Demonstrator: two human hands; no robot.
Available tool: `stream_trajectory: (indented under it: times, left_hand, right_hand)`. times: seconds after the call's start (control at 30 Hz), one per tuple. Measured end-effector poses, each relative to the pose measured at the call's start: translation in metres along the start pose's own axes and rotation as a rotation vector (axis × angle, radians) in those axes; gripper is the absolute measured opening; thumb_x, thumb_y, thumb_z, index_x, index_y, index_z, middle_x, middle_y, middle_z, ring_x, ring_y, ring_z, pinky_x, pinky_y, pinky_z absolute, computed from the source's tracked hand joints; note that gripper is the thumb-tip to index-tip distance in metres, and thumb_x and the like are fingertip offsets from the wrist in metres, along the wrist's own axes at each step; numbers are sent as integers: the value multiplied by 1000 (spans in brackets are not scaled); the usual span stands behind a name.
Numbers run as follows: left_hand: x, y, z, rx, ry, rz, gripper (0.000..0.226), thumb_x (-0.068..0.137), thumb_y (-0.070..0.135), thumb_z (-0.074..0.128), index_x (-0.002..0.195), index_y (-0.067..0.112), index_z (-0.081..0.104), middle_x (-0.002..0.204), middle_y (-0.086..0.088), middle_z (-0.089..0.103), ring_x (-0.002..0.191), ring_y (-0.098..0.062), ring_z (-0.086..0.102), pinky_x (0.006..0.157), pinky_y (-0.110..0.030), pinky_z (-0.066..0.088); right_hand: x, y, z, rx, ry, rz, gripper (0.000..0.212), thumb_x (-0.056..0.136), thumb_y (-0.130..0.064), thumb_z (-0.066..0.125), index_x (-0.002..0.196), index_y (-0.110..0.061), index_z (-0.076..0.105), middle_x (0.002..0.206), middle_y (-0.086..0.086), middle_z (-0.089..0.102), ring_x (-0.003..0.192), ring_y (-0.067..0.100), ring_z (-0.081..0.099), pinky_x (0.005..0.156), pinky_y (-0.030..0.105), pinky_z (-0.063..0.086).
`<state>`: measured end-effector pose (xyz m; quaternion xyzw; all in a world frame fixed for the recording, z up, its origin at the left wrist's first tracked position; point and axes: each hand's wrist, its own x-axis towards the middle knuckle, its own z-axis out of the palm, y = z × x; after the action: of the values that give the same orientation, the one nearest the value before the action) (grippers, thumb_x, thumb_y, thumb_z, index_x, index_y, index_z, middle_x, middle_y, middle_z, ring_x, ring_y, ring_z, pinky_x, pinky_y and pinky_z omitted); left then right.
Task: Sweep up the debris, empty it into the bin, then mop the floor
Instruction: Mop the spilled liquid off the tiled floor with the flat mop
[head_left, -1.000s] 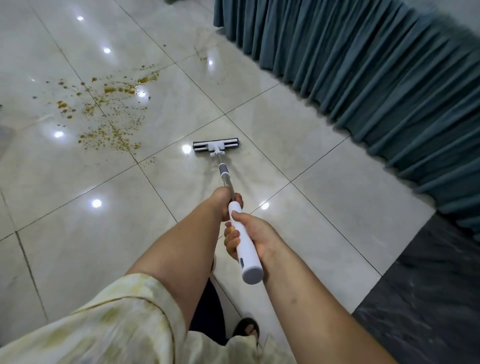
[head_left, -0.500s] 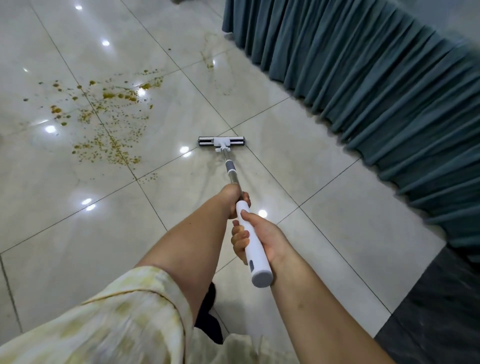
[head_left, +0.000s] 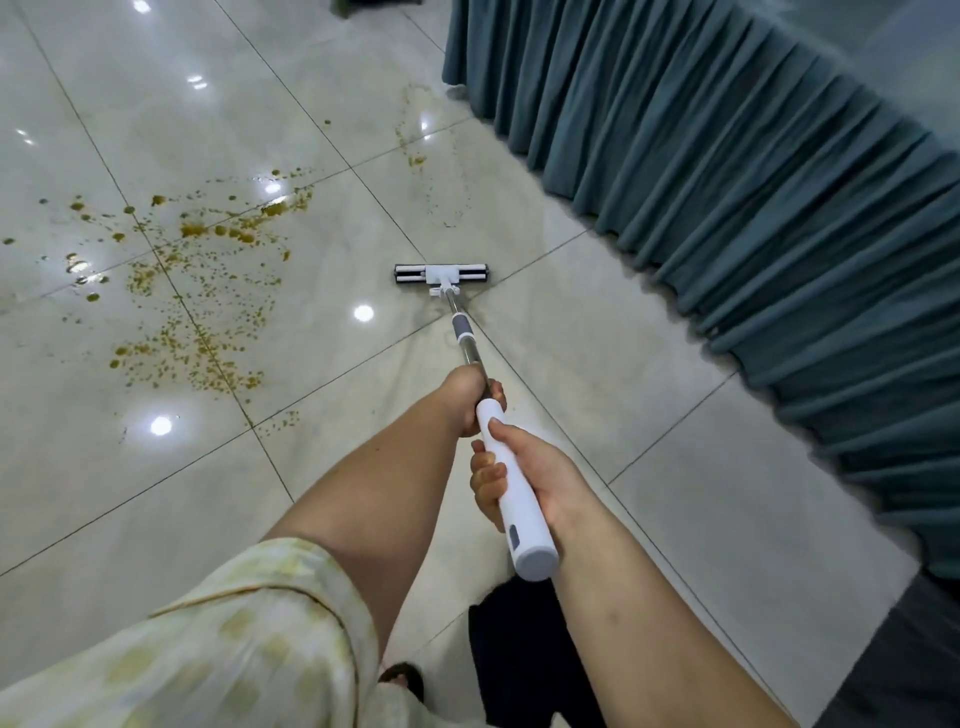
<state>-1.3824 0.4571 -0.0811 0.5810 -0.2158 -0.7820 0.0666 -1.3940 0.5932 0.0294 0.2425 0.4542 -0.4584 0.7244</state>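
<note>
No readable text, labels, brands, numbers or signs are showing anywhere in the view. The mop (head_left: 470, 358) handle is showing only a small grey inset near its end, no lettering legible on it.

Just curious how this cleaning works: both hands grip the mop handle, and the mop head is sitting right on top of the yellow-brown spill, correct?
Not quite. In the head view the left hand and right hand do grip the mop handle, but the mop head rests on clean tile, to the right of the yellow-brown spill, not on it.
</note>
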Motion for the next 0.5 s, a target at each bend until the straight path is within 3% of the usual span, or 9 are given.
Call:
stream_trajectory:
  times: [0.27,0.5]
  left_hand:
    - [61,129,93,-82,57,27,23,97,16,28,77,11,37,47,-2,42,31,-10,37,39,-12,30]
    - [117,226,151,-166,47,17,16,96,23,33,87,11,39,47,-1,43,34,-11,39,41,-13,31]
  right_hand:
    - [24,-179,35,-61,-49,30,27,94,-29,58,83,-6,49,52,1,44,31,10,42,32,14,37]
    - [45,-305,70,-53,-86,34,16,95,-26,56,97,-12,49,60,-1,44,34,9,41,34,13,38]
